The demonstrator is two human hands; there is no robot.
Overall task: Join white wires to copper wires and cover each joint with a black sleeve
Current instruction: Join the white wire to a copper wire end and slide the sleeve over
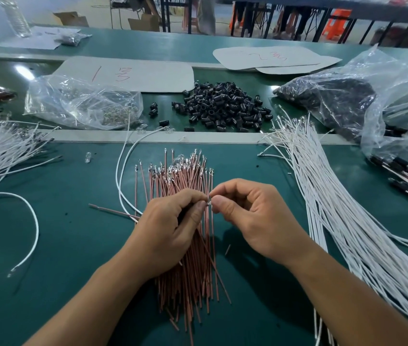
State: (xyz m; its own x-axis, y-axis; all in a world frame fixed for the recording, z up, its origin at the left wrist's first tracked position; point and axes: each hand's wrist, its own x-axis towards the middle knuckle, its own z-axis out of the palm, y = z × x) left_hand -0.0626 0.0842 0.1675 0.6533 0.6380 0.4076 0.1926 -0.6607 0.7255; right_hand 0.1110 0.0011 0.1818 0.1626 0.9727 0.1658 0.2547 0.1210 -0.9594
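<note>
Head view: I see my left hand (pixel 170 228) and right hand (pixel 250 216) pinching one small metal terminal (pixel 208 203) between fingertips. Copper wires (pixel 188 275) lie beneath.

Factory assy bench (pixel 73 245), bulk wires (pixel 342 221)

— What surrounds the green workbench (pixel 73 245)?
— Beyond its far edge, a pale floor (pixel 95 11), black table legs (pixel 165 13), cardboard boxes (pixel 71 18) far left and orange stools (pixel 337 21) far right.
— And light?
— A glare (pixel 24 72) far left.
</note>
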